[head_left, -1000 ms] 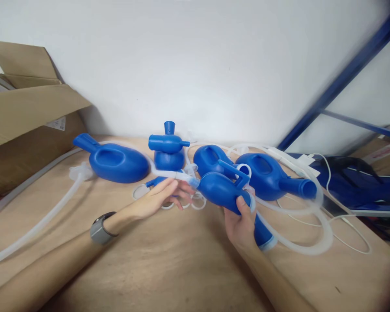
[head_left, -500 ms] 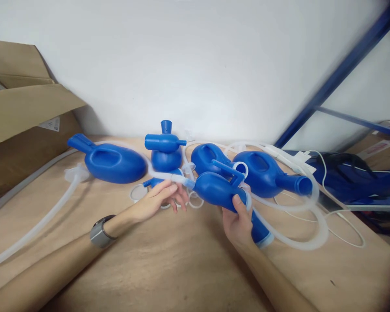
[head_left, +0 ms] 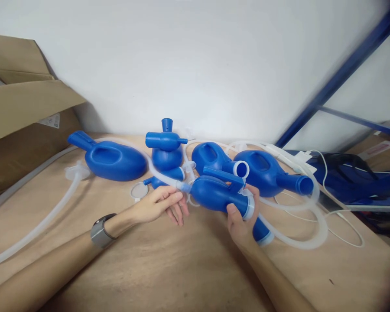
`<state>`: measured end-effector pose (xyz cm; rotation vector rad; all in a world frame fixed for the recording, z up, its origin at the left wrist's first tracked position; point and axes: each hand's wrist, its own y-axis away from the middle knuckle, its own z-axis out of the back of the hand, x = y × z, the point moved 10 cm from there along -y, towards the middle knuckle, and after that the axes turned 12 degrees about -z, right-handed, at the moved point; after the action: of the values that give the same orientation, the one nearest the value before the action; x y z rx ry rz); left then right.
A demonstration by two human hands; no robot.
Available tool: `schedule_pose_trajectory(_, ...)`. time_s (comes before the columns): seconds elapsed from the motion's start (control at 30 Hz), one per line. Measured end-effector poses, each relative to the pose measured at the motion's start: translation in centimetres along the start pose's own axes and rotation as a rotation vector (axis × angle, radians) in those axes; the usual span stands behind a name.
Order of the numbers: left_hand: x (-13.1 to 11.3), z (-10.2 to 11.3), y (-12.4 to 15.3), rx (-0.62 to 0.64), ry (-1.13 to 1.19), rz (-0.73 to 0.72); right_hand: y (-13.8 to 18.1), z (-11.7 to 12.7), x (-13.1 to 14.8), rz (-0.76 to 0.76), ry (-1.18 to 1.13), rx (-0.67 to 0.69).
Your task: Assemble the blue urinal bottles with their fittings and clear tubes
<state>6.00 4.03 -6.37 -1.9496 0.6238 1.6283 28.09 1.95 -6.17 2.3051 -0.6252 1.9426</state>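
Note:
My right hand (head_left: 242, 223) is closed around the neck of a small blue urinal cup (head_left: 211, 193), its handle upward. A pale translucent collar (head_left: 248, 206) rings its wide mouth, which points right. A clear tube (head_left: 164, 177) meets the narrow left end of the cup at a light bluish joint (head_left: 183, 186). Just below that joint is my left hand (head_left: 167, 203), fingers loosely apart and bent, thumb over them; whether it touches the tube I cannot tell. Another blue cup (head_left: 169, 177) lies behind it. A blue piece with a pale rim (head_left: 262, 232) shows partly under my right hand.
Several blue urinal bottles stand behind, including one at left (head_left: 117, 162) and one at right (head_left: 258, 173). A coiled clear tube (head_left: 308, 245) and thin cable lie on the right of the wooden table (head_left: 162, 273). A cardboard box (head_left: 26, 147) borders the left; a blue metal frame (head_left: 341, 71) rises at right.
The blue cup has tilted and shifted slightly, showing more of its collar, as my right-hand fingers changed position. My left hand has moved slightly down, its thumb now lower along the fingers.

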Motion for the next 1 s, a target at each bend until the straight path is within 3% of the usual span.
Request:
schedule_pose_trajectory(0.23,0.8,0.3,0.0,-0.026,-0.039,0.068,0.1,-1.2,3.8,0.146,0.144,0.021)
schedule_pose_trajectory(0.43,2.1,-0.7,0.9,-0.016,0.160,0.252,-0.3,-1.5,5.1,0.243,0.193,0.039)
schedule_pose_trajectory(0.67,3.1,-0.3,2.1,-0.093,0.244,0.430,0.8,-3.9,7.6,0.599,0.249,0.265)
schedule_pose_trajectory(0.9,3.7,0.4,2.2,-0.033,0.222,0.485,2.5,-5.0,8.3,0.765,0.500,0.511)
schedule_pose_trajectory(1.0,3.3,0.3,2.3,0.012,0.163,0.501,2.9,-5.0,8.5,0.812,0.493,0.489)
